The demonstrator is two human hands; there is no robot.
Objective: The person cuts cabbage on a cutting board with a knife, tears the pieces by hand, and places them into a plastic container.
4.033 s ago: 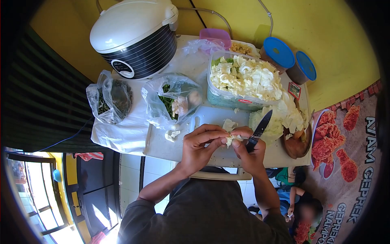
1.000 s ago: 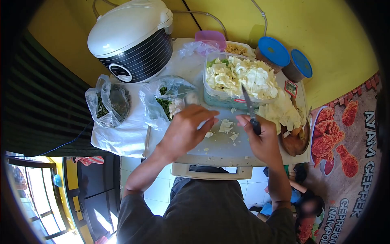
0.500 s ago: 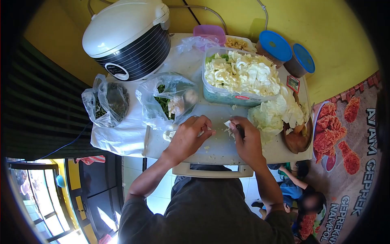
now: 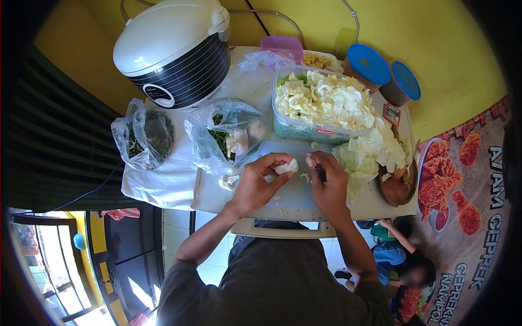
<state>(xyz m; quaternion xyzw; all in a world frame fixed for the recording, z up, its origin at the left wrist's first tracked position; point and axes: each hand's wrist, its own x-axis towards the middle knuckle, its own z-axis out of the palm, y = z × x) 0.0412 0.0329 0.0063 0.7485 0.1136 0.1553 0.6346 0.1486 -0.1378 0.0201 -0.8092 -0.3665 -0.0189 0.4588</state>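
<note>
Over the work board, my left hand pinches a small white vegetable piece between thumb and fingers. My right hand is closed a short way to the right, around a small knife whose dark handle shows; its blade is hidden. Pale scraps lie on the board between and below the hands. Beside my left wrist rests another white vegetable piece. A clear plastic bag behind my left hand holds green vegetables and pale bulbs. Loose cabbage leaves lie just beyond my right hand.
A plastic tub heaped with cabbage leaves stands behind the hands. A rice cooker and a second bag are at left. Blue-lidded containers and a brown bowl sit at right. A person is low at right.
The white piece that was at my right fingertips is now held up in my left hand. My left fingers have risen slightly, and my right hand stays close by.
</note>
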